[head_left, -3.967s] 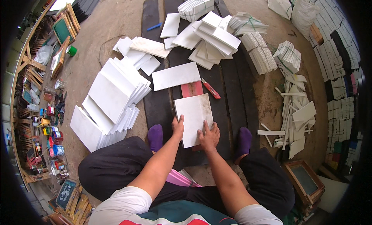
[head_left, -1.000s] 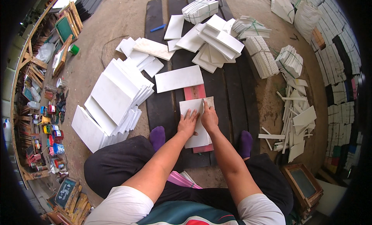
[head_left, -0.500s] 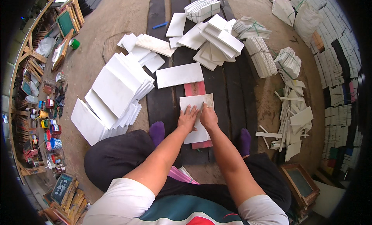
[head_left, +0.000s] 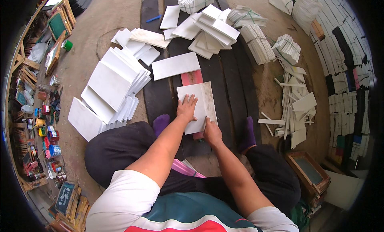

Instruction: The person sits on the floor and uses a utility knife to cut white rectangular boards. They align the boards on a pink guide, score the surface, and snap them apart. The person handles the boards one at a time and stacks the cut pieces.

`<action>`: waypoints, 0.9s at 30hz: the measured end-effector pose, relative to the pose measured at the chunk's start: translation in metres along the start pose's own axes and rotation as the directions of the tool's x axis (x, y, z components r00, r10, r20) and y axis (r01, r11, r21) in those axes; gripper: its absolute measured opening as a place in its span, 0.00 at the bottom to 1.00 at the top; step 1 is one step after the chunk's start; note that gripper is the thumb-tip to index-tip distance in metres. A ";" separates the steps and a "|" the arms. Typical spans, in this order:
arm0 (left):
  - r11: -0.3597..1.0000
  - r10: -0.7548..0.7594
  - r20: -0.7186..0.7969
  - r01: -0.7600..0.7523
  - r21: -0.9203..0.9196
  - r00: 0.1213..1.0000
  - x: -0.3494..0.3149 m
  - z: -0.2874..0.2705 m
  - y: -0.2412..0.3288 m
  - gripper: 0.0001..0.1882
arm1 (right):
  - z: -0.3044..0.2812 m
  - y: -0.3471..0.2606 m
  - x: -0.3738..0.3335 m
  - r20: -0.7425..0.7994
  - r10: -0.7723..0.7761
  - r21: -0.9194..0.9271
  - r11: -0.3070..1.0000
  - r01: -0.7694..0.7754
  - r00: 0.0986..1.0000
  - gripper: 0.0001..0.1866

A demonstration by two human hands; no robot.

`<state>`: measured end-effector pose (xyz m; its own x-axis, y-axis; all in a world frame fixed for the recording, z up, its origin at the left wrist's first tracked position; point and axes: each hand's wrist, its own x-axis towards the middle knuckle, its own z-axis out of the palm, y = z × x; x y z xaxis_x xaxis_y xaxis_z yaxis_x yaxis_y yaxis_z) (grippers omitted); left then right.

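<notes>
A white rectangular tile [head_left: 197, 95] lies on a red board [head_left: 192, 77] set on dark planks [head_left: 158, 97], just in front of my crossed legs. My left hand [head_left: 187, 109] presses flat on the tile's lower middle, fingers spread. My right hand [head_left: 212, 132] is closed at the tile's near right corner, fingers pinched around a thin tool whose tip barely shows. A narrow marbled strip [head_left: 209, 99] runs along the tile's right side, above that hand.
A fanned stack of white tiles [head_left: 112, 86] lies to my left, and one loose tile [head_left: 176, 65] beyond the board. Heaped and bundled tiles [head_left: 212, 30] sit farther back. Cut strips [head_left: 294, 104] litter the right. Paint jars [head_left: 44, 128] line the left edge. A wooden frame [head_left: 308, 172] sits lower right.
My right hand has slid from the tile's top edge down its right side toward me. My left hand has stayed pressed on the tile, which has not shifted.
</notes>
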<state>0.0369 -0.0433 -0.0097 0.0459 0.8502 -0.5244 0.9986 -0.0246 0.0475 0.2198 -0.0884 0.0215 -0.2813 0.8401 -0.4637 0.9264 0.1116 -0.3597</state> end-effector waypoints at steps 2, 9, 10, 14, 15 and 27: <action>1.000 -0.002 -0.003 0.002 0.007 1.000 0.000 0.000 0.000 0.66 | 0.004 0.005 -0.015 -0.001 0.005 0.004 1.000 -0.005 1.000 0.27; 1.000 0.001 0.002 -0.001 0.005 1.000 0.001 0.003 -0.001 0.66 | 0.032 0.030 -0.055 -0.021 -0.011 -0.025 1.000 0.010 1.000 0.27; 1.000 0.002 0.003 -0.002 0.010 1.000 0.002 0.002 -0.001 0.66 | 0.035 0.032 -0.058 -0.022 -0.009 -0.037 0.999 0.008 1.000 0.27; 1.000 -0.001 0.006 0.001 0.011 1.000 0.002 0.001 0.001 0.67 | 0.040 0.036 -0.070 -0.034 -0.001 -0.048 0.999 -0.001 0.999 0.31; 1.000 -0.002 0.010 0.002 0.012 1.000 0.002 0.001 0.000 0.66 | 0.040 0.036 -0.073 -0.008 0.009 -0.063 0.998 -0.010 1.000 0.29; 0.999 0.033 -0.032 -0.032 0.017 0.999 0.003 0.008 -0.004 0.66 | -0.037 0.038 -0.014 -0.016 0.152 0.132 0.980 -0.148 0.988 0.20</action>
<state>0.0329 -0.0448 -0.0185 0.0779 0.8651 -0.4955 0.9969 -0.0610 0.0503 0.2685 -0.0766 0.0445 -0.1334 0.8557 -0.5000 0.9166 -0.0852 -0.3905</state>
